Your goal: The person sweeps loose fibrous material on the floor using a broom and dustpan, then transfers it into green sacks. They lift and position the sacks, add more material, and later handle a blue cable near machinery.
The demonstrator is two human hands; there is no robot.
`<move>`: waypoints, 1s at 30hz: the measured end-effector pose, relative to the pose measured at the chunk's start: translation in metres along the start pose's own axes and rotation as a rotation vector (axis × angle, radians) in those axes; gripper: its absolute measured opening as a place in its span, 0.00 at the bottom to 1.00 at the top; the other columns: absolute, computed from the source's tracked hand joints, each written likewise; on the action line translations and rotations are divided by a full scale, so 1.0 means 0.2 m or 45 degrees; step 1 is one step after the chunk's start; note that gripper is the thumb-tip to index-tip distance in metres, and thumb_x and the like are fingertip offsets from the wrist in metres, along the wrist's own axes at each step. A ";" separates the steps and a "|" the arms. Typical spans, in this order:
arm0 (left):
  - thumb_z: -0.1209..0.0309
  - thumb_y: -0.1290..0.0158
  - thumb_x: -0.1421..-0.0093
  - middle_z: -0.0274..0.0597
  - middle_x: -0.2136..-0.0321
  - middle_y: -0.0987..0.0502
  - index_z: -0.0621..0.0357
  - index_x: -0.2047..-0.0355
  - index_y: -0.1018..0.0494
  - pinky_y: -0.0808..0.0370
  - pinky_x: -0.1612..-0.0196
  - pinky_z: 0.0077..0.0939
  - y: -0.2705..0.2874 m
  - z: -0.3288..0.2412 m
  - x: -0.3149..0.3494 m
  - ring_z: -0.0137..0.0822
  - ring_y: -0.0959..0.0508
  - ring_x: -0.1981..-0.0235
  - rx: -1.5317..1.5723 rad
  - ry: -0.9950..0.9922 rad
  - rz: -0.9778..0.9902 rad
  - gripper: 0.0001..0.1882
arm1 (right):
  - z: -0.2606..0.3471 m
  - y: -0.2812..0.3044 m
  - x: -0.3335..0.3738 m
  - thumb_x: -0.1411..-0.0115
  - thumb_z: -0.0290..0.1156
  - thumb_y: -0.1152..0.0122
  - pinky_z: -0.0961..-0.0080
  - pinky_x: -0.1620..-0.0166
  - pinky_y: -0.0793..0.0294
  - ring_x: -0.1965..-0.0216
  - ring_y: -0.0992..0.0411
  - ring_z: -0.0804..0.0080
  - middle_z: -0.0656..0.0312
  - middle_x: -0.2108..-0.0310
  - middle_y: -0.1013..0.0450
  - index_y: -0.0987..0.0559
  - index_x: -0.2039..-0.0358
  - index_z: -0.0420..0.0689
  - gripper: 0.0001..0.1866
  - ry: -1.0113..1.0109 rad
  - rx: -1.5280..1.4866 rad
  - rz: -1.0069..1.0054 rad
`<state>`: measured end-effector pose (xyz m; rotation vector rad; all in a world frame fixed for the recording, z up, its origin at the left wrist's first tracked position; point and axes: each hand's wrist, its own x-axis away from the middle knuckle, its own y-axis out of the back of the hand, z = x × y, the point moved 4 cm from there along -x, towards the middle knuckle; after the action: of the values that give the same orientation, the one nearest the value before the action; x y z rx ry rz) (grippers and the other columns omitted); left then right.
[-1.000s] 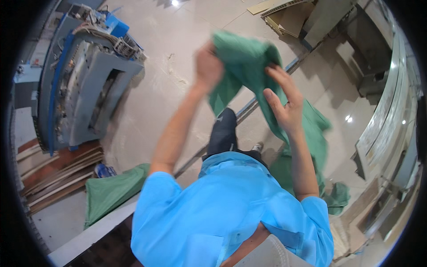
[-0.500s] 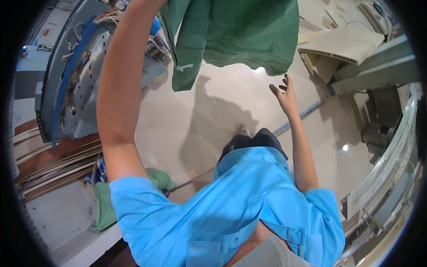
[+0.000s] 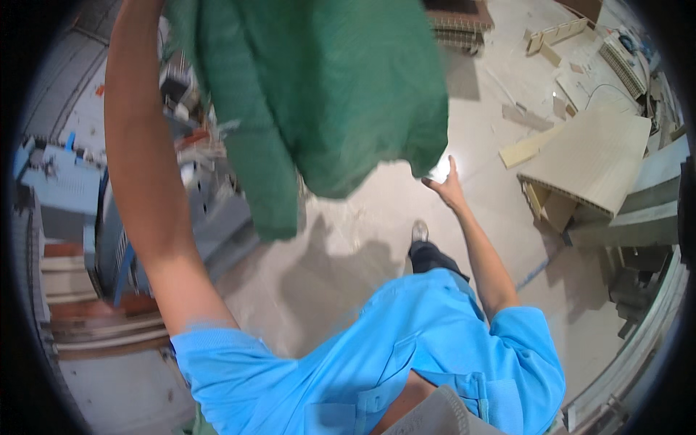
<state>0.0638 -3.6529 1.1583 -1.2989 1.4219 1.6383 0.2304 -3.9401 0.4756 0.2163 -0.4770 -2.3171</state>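
Observation:
A large piece of green cloth (image 3: 341,94) hangs in front of me from above the upper edge; a long sleeve-like part droops at its left. My left arm reaches up past the upper edge beside the cloth, so the hand and whatever it holds are out of sight. Close to the cloth's lower right corner is my right hand (image 3: 451,191), its thumb and fingers spread and nothing visible between them. Whether a fingertip touches the cloth I cannot tell.
Metal panels and jumbled parts (image 3: 203,210) crowd the left side, above stacked boards (image 3: 101,319). To the right, a cream hollow-core panel (image 3: 594,163) leans by long beams (image 3: 652,181). Scraps lie on the pale tiled floor (image 3: 333,290). A pallet-like stack (image 3: 460,25) stands farther ahead.
The cloth has swung left and hangs lower in view. My left arm has shifted left, my right hand slightly left and down. One foot now shows farther forward; the surroundings have shifted.

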 end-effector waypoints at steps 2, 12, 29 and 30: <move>0.58 0.49 0.37 0.56 0.60 0.20 0.64 0.55 0.23 0.28 0.53 0.38 -0.11 0.34 -0.09 0.50 0.21 0.57 0.010 0.108 -0.052 0.21 | 0.09 -0.12 -0.39 0.43 0.50 0.33 0.63 0.40 0.35 0.39 0.36 0.58 0.47 0.39 0.35 0.36 0.37 0.43 0.40 0.083 -0.258 -0.064; 0.65 0.58 0.33 0.51 0.54 0.21 0.62 0.49 0.27 0.26 0.54 0.33 -1.10 2.16 0.93 0.42 0.20 0.57 0.431 1.296 0.156 0.19 | 1.36 -0.54 -1.47 0.35 0.33 0.45 0.81 0.62 0.27 0.68 0.27 0.81 0.66 0.67 0.22 0.19 0.60 0.37 0.13 0.138 -1.018 0.935; 0.52 0.33 0.48 0.48 0.57 0.31 0.63 0.50 0.38 0.33 0.47 0.34 -2.30 2.59 1.02 0.40 0.30 0.54 0.538 1.122 0.202 0.37 | 2.45 -1.61 -3.87 0.33 0.32 0.51 0.76 0.73 0.26 0.75 0.26 0.73 0.60 0.72 0.25 0.25 0.62 0.39 0.10 -0.220 -1.469 0.402; 0.52 0.33 0.49 0.51 0.54 0.31 0.65 0.48 0.39 0.32 0.47 0.35 -2.41 2.68 1.03 0.41 0.29 0.52 0.655 1.185 0.208 0.39 | 2.50 -1.72 -4.02 0.32 0.31 0.51 0.78 0.74 0.27 0.76 0.27 0.75 0.61 0.72 0.26 0.25 0.62 0.40 0.09 -0.185 -1.575 0.434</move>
<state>0.2760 -3.0528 0.7600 -1.7174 2.3252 0.6096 0.4310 -3.0106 0.8078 -0.5826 0.8154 -1.8953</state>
